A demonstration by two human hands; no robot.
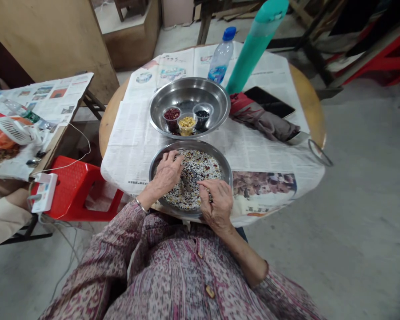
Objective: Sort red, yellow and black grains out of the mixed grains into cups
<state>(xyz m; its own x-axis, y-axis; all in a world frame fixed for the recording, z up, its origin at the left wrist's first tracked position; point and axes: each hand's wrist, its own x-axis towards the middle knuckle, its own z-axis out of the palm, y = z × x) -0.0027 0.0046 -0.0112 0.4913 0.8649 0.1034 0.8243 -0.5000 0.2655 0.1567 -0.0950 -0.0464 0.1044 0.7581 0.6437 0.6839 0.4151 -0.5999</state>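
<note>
Our patterned shirt (183, 275) lay behind our left hand (168, 171), loosely curled, and right hand (217, 201), thumb and forefinger nearly meeting, catch unclear in both; beneath them, mixed grains (192, 166) in a steel pan (187, 214) seemed light, hard, slippery, best pinched singly.

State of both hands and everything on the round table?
Left hand: palm down, over grains
Right hand: curled over grains
Pan: holds loose mixed grains
Bowl: holds three cups
Cups: upright, uncovered
Clear bottle: capped, standing
Green bottle: standing
Umbrella: folded, lying
Dark slab: flat
Newspaper: spread out
</note>
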